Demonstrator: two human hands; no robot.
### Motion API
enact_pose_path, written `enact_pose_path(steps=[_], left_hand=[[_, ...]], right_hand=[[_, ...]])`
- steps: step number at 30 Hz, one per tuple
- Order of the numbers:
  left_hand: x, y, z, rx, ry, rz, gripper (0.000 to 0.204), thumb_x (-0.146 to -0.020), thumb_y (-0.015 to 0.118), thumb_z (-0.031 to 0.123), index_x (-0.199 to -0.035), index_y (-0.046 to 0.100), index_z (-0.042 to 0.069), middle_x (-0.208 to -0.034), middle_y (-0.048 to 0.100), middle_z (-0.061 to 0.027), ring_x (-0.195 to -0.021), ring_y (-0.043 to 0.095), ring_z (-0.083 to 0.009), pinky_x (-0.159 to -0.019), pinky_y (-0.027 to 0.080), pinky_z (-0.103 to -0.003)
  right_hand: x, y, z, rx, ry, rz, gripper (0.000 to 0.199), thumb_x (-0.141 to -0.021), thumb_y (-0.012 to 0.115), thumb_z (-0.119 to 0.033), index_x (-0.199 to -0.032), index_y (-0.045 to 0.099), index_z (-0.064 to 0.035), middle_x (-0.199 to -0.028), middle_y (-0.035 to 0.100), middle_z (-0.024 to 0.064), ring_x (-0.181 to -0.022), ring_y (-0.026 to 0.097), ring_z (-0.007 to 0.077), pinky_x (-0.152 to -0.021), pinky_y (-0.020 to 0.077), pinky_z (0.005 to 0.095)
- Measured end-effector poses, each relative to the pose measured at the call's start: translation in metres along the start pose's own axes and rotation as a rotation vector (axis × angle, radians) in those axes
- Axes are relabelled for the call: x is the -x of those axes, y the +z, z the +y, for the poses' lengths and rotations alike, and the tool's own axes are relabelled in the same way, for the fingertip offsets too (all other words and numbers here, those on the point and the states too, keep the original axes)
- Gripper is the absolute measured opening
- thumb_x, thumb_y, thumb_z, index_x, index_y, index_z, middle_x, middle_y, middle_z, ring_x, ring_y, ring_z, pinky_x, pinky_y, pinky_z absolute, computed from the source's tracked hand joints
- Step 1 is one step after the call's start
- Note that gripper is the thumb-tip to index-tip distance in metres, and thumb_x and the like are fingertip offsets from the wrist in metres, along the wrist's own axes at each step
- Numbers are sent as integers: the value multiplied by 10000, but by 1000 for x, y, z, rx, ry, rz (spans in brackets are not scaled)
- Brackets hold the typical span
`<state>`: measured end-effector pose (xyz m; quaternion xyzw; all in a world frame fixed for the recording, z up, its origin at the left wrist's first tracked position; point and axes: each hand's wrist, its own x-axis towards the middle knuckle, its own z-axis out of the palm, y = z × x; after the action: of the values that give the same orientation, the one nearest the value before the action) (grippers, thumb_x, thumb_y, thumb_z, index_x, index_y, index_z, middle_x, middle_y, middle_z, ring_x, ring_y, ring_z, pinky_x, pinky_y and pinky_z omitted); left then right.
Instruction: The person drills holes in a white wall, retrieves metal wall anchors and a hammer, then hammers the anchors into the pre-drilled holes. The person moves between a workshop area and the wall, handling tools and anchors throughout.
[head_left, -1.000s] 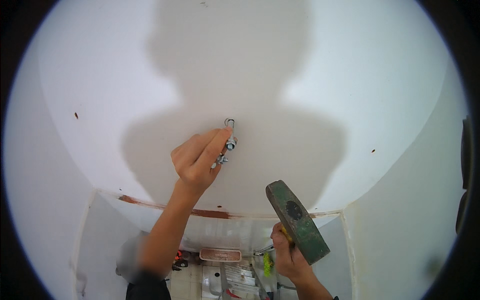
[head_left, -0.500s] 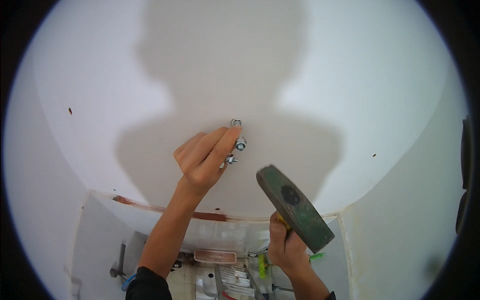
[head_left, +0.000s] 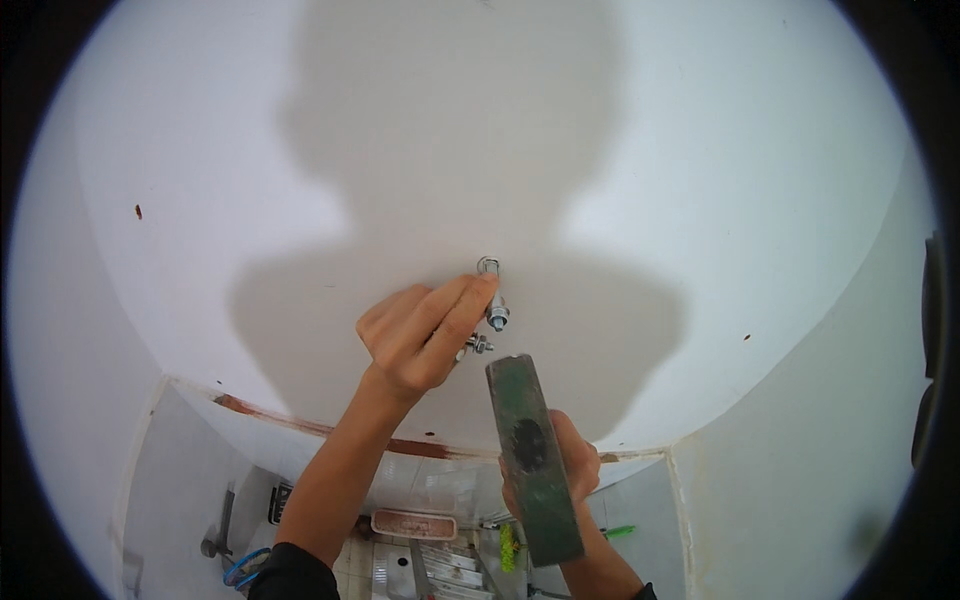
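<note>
Pinched between thumb and fingertips of the left hand (head_left: 420, 335), a metal anchor bolt (head_left: 494, 300) sits with its tip at a hole in the white ceiling (head_left: 700, 150). Washer and nut end (head_left: 497, 319) faces down toward the camera. A second small bolt (head_left: 477, 345) shows just beside the same hand, at its knuckle side; whether it is held or only tucked there, cannot tell.

Right hand (head_left: 565, 470) wrapped closed around the handle of a hammer (head_left: 530, 455), green head raised, upper end of the head just below and right of the bolt, near but apart from it.

Bolt location: roughly centre of view, in the person's shadow on the ceiling, well above the rust-stained wall edge (head_left: 300, 425).

Axis: long axis runs about perpendicular to the ceiling, into the surface; threaded end points down and slightly toward the hammer. Hammer's long axis runs up-left toward the bolt.

Risks, as judged:
- Fingertips lie right at the bolt's shank; an off-line blow would catch them.
- Bolt appears barely seated; a glancing hit could tilt it, bend the thread or knock it loose to drop.
- Overhead swing; poor sightline in shadow adds to miss chance.

Below: tiled room, pinkish tray (head_left: 413, 523), green-handled tool (head_left: 620, 532).
</note>
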<state>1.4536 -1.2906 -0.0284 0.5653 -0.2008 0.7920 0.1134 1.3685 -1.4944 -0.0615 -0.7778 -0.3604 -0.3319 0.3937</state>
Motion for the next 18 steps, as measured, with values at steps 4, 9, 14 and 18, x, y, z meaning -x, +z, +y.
enact_pose_path(steps=[4, 9, 14, 18], left_hand=[[3, 2, 0, 26, -15, -3, 308, -744, 788, 18, -1050, 797, 51, -865, 734, -32, -509, 507, -111, -431, 393, -242], [2, 1, -1, 10, -13, -15, 311, -741, 784, 11, -1050, 798, 49, -866, 734, -32, -510, 508, -114, -430, 386, -244], [1, -4, 0, 15, -29, -54, 328, -735, 790, -7, -1059, 794, 46, -856, 724, -39, -535, 544, -124, -447, 413, -248], [0, -4, 4, 1, -68, -114, 355, -731, 805, -43, -1077, 782, 32, -862, 724, -61, -585, 613, -145, -479, 472, -262]], right_hand=[[-17, 10, -2, 141, -130, 106, 319, -855, 749, -103, -1106, 639, 61, -797, 649, 67, -596, 587, 151, -535, 455, 288], [-10, 8, 4, 134, -149, 26, 442, -871, 774, -84, -1251, 584, 37, -811, 661, 70, -610, 634, 205, -552, 488, 313], [-4, -2, -4, -68, -125, 29, 273, -897, 750, -41, -1135, 643, 39, -897, 674, 120, -696, 658, 239, -627, 517, 326], [-14, 4, -3, 96, 79, 51, 177, -930, 737, -91, -1042, 651, 16, -900, 665, 114, -702, 623, 243, -641, 504, 354]])
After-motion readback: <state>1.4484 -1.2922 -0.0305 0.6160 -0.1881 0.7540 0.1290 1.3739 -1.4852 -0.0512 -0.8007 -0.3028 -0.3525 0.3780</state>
